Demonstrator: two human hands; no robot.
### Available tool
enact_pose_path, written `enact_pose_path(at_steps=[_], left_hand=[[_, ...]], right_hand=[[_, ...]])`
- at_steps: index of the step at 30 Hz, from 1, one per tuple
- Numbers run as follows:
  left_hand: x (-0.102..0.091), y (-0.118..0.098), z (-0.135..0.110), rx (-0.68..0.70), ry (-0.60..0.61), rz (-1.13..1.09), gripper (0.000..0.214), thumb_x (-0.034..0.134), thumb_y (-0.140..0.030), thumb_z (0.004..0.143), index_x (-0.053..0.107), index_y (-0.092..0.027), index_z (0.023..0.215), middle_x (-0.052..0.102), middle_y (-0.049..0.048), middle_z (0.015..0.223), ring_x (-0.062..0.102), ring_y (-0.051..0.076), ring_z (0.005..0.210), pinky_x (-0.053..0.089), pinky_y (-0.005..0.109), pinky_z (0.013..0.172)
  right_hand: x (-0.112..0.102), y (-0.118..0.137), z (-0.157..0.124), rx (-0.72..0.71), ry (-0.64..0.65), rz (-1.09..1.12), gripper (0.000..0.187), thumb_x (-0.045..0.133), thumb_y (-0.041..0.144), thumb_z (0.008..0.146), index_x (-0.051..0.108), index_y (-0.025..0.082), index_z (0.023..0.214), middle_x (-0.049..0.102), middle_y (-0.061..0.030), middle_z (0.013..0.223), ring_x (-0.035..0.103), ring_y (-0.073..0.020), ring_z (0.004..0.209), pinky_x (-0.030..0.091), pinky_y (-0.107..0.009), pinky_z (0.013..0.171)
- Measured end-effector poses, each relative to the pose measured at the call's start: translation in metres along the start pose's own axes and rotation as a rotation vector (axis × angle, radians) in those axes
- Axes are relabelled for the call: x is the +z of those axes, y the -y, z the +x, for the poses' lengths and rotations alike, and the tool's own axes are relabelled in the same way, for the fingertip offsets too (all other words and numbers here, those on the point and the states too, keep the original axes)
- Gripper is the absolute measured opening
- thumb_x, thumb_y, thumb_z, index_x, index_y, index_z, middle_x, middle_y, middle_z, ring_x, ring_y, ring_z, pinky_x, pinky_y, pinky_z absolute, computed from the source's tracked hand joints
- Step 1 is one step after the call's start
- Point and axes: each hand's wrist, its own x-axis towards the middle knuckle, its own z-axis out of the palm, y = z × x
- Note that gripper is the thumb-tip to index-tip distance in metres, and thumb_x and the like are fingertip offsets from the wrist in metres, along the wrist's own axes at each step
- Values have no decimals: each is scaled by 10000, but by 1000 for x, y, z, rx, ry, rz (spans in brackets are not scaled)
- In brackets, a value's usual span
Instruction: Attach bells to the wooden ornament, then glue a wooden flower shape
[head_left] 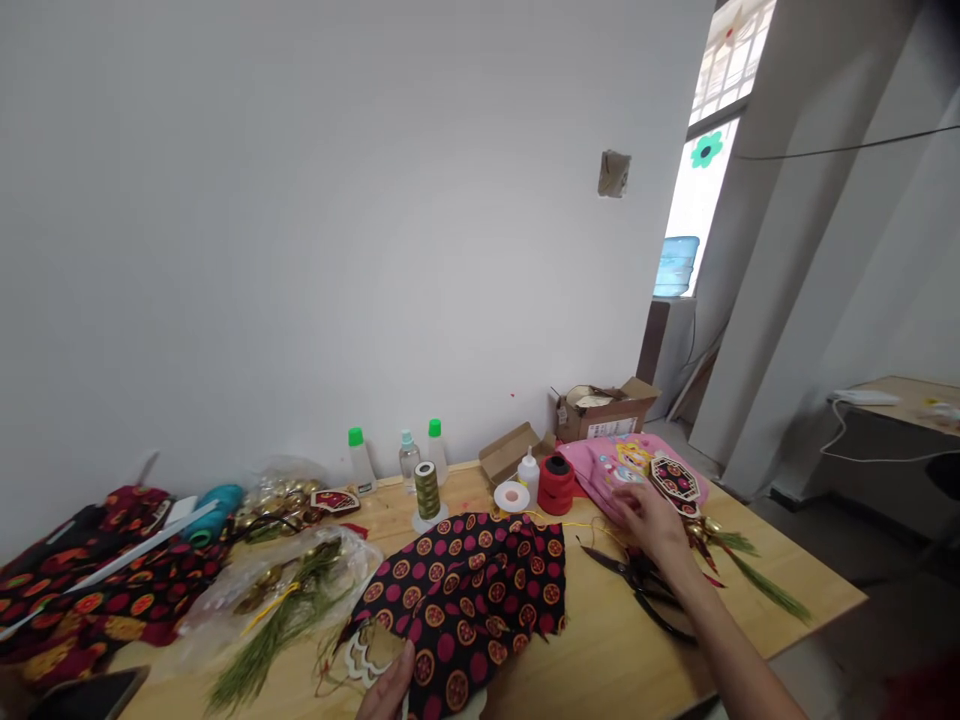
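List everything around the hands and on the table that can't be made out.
In the head view:
- Left hand: partly cut off by the bottom edge.
- Right hand: whether its fingertips hold anything is too small to tell.
- White scalloped piece: partly covered by patterned cloth.
- Scissors: handles partly hidden by the right forearm.
- Box label: print too small.

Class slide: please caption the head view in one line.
Left hand at a patterned black cloth, right hand near scissors on a wooden table.
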Motion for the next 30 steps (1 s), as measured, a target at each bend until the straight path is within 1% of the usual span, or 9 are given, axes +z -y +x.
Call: enact_pose_path(at_steps=[3, 6, 7, 9, 11, 17, 23, 27, 30], left_hand=[[13, 1, -12, -29, 30, -29, 516, 628, -270, 651, 480, -190, 1139, 619, 85, 1037, 472, 276, 1066, 395, 427, 879], [26, -2, -27, -26, 48, -58, 438, 616, -203, 666, 520, -179, 1093, 638, 80, 998, 517, 252, 1018, 403, 395, 874], [29, -3, -31, -32, 62, -76, 404, 612, -178, 667, 540, -176, 1064, 649, 75, 972, 529, 242, 1005, 405, 384, 873], [33, -5, -38, -32, 104, -111, 326, 610, -147, 665, 582, -161, 990, 667, 70, 916, 552, 230, 971, 411, 369, 867], [34, -5, -41, -20, 123, -130, 239, 624, -141, 652, 620, -147, 892, 678, 65, 866, 575, 221, 928, 420, 351, 853], [34, -2, -43, -1, 221, -146, 166, 654, -206, 636, 642, -142, 789, 677, 57, 838, 574, 222, 914, 427, 339, 833], [38, -6, -46, -37, 238, -102, 294, 539, -339, 744, 571, -142, 959, 600, 84, 991, 536, 233, 937, 428, 400, 802], [35, -9, -45, -58, 207, -78, 276, 445, -321, 808, 491, -186, 1045, 512, 56, 1090, 523, 181, 910, 443, 387, 764], [31, -10, -44, -72, 198, -69, 277, 455, -310, 805, 492, -172, 1041, 525, 60, 1070, 533, 175, 889, 450, 385, 751]], right_hand=[[16, 12, -37, -16, 20, 17, 234, 500, 374, 692, 610, 179, 761, 611, -62, 728, 522, -178, 619, 392, -293, 579], [51, 34, -93, -127, 232, 134, 202, 541, 376, 689, 623, 190, 697, 621, -63, 696, 550, -187, 624, 429, -295, 563], [63, 42, -110, -230, 279, 154, 201, 597, 356, 650, 630, 200, 773, 626, -75, 825, 559, -199, 720, 440, -301, 621], [83, 58, -137, -469, 353, 145, 396, 659, 330, 587, 595, 218, 962, 583, -93, 1014, 527, -231, 893, 424, -330, 743], [96, 72, -151, -618, 367, 67, 461, 667, 285, 574, 571, 223, 1020, 560, -94, 1074, 496, -247, 938, 403, -353, 770], [116, 87, -148, -752, 267, -46, 104, 576, 157, 704, 632, 233, 746, 638, -17, 856, 497, -171, 786, 374, -278, 663], [114, 100, -138, -809, 226, -53, 99, 526, 209, 774, 613, 213, 726, 646, -15, 733, 502, -151, 691, 360, -275, 614], [108, 115, -138, -911, 255, -104, 95, 521, 217, 777, 608, 210, 739, 650, -14, 704, 512, -152, 680, 363, -272, 603], [111, 110, -149, -989, 261, -96, 65, 550, 234, 748, 609, 222, 726, 648, -12, 687, 517, -157, 658, 375, -272, 596]])
